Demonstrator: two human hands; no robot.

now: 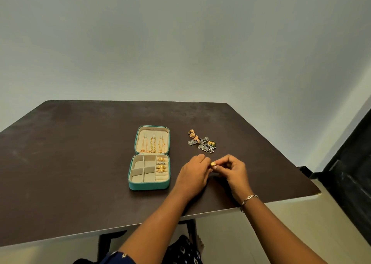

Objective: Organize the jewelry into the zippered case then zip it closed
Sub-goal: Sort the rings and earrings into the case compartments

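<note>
Both forearms reach in from the near edge of the dark table (70, 153), and the left hand (193, 170) and right hand (233, 168) meet just right of the open teal zippered case (149, 185), fingertips pinched together on a small gold piece (213, 164) held between them; it looks like a ring or an earring, too small to say which. That piece should be very light and rigid, but smooth and easy to fumble, so a fingertip pinch on its band or edge seems the safest hold. In the case's lower tray, gold rings (161, 164) sit in the roll slot along the right side, with the divided compartments beside them looking bare, and gold chains (153, 145) hang in the lid. Beyond the hands lies a loose heap of jewelry (201, 141), gold and silver-toned pieces touching one another, likely prone to snag and tangle, so each is best lifted singly.
</note>
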